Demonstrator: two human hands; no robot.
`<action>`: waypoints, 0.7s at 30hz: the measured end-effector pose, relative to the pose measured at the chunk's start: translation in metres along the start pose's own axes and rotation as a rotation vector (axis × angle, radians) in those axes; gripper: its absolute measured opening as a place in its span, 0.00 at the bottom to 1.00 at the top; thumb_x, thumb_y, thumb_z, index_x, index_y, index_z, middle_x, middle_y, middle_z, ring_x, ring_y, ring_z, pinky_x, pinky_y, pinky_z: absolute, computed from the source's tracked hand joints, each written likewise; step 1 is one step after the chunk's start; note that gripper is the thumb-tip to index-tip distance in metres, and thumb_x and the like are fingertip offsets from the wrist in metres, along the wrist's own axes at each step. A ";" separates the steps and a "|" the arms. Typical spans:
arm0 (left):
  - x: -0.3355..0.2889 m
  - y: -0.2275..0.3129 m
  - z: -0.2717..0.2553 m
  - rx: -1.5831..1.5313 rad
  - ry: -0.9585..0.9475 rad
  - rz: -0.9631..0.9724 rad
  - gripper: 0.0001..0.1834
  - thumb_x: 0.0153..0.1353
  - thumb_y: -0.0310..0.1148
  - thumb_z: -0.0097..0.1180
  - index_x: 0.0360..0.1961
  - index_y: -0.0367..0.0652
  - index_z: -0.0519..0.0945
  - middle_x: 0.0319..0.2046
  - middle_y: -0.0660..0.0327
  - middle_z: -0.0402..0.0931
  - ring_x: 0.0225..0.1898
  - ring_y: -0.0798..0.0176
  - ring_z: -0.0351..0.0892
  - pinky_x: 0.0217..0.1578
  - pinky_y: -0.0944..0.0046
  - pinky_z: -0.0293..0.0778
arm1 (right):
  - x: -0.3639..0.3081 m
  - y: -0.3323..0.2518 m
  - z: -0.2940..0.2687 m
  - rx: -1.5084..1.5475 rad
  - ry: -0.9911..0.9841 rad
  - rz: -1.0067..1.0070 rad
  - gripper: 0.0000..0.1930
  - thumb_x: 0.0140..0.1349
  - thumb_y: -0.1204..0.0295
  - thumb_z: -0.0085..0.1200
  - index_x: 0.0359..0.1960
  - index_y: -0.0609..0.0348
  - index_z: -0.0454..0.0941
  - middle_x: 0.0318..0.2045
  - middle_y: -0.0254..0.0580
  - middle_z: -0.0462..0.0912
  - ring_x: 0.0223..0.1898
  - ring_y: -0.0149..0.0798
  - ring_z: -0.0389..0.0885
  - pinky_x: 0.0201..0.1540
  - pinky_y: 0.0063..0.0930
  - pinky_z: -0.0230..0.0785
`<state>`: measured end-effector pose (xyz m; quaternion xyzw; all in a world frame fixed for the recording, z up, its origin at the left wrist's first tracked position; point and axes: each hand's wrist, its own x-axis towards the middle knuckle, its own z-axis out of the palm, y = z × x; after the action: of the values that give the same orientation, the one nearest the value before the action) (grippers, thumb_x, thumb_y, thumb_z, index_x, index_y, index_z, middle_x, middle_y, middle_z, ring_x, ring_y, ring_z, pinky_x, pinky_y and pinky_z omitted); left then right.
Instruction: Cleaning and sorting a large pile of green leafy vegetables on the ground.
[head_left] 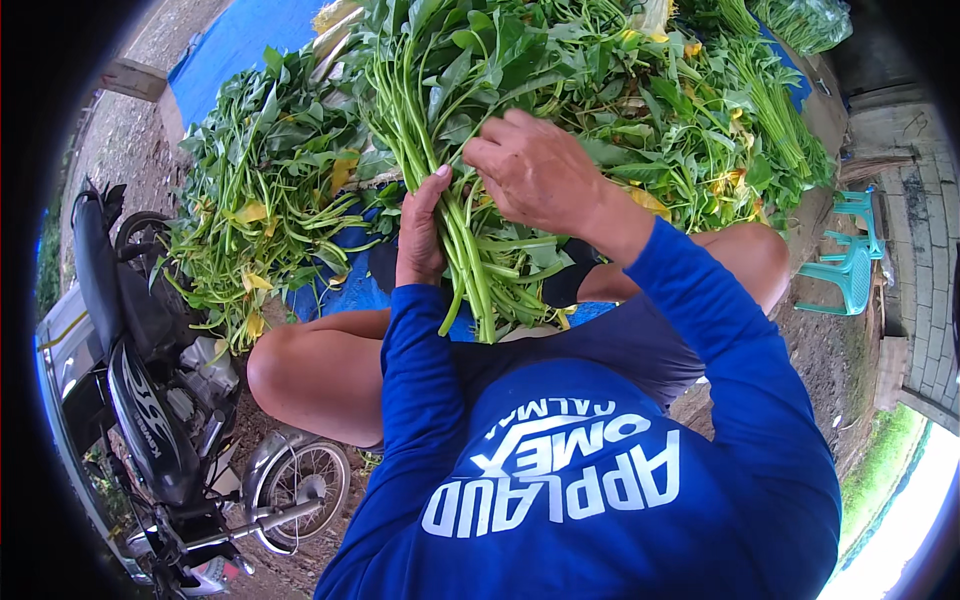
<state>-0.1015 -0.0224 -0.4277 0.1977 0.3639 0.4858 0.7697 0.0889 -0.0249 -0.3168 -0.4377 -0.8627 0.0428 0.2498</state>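
Observation:
My left hand point(422, 228) is closed round a bunch of water spinach point(405, 125), its thumb lying across the long green stems. The cut stem ends hang below the hand over my lap, and the leaves spread away at the top. Just to the right of the bunch is my right hand point(535, 170), its fingers curled together in a pinch. Whatever it pinches is too small or hidden to name. Beyond both hands lies a heap of loose water spinach point(640, 130), with some yellow leaves among the green.
More greens point(270, 190) pile up at the left over a blue tarp point(240, 40). Tidy bunches point(775, 110) lie at the far right near a clear plastic bag point(805, 25). A motorcycle point(150, 400) stands close on my left. Green plastic stools point(845, 275) are on the right.

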 end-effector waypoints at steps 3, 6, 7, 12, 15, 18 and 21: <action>0.002 -0.001 0.003 0.068 0.068 0.026 0.14 0.65 0.38 0.65 0.44 0.40 0.80 0.35 0.62 0.82 0.34 0.68 0.83 0.35 0.65 0.83 | -0.026 -0.015 -0.005 0.062 -0.188 0.296 0.04 0.64 0.73 0.57 0.38 0.58 0.79 0.28 0.48 0.82 0.33 0.56 0.83 0.36 0.51 0.76; 0.001 0.005 0.011 0.168 0.159 0.090 0.10 0.62 0.32 0.65 0.40 0.37 0.80 0.29 0.61 0.80 0.27 0.67 0.81 0.30 0.65 0.81 | -0.050 -0.031 0.007 0.157 -0.204 0.391 0.04 0.65 0.73 0.55 0.36 0.59 0.77 0.24 0.53 0.82 0.29 0.61 0.83 0.32 0.56 0.74; 0.001 0.006 0.008 0.205 0.174 0.110 0.10 0.62 0.31 0.64 0.40 0.37 0.80 0.28 0.61 0.80 0.26 0.66 0.81 0.29 0.65 0.80 | -0.054 -0.037 0.008 0.157 -0.205 0.394 0.04 0.65 0.73 0.55 0.36 0.59 0.77 0.24 0.53 0.82 0.29 0.61 0.83 0.32 0.56 0.74; 0.012 0.005 0.009 0.294 0.298 0.311 0.10 0.61 0.32 0.66 0.37 0.36 0.80 0.26 0.60 0.79 0.23 0.65 0.80 0.25 0.66 0.78 | -0.057 -0.040 -0.008 0.195 -0.169 0.410 0.03 0.65 0.74 0.53 0.34 0.58 0.74 0.24 0.53 0.81 0.29 0.63 0.82 0.32 0.55 0.72; 0.019 0.029 -0.010 0.287 0.453 0.380 0.09 0.61 0.31 0.66 0.36 0.36 0.81 0.26 0.60 0.80 0.23 0.65 0.80 0.24 0.66 0.78 | -0.067 -0.029 -0.028 0.138 -0.240 0.405 0.03 0.64 0.73 0.53 0.37 0.58 0.76 0.25 0.52 0.81 0.29 0.62 0.82 0.33 0.55 0.73; 0.008 0.068 -0.024 0.343 0.536 0.470 0.10 0.60 0.28 0.69 0.38 0.35 0.80 0.28 0.61 0.80 0.24 0.67 0.79 0.26 0.67 0.77 | -0.094 0.012 -0.038 0.025 -0.228 0.423 0.09 0.63 0.71 0.55 0.43 0.57 0.79 0.28 0.53 0.83 0.33 0.59 0.83 0.39 0.53 0.76; -0.001 0.087 -0.033 0.362 0.595 0.523 0.12 0.61 0.26 0.68 0.42 0.34 0.78 0.31 0.61 0.80 0.28 0.68 0.79 0.29 0.67 0.77 | -0.095 0.066 -0.011 -0.171 -0.217 0.489 0.14 0.63 0.67 0.56 0.49 0.57 0.81 0.35 0.53 0.86 0.40 0.56 0.85 0.47 0.48 0.77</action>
<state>-0.1793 0.0144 -0.3920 0.2666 0.5868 0.6287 0.4351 0.1895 -0.0602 -0.3640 -0.6452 -0.7537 0.0754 0.1001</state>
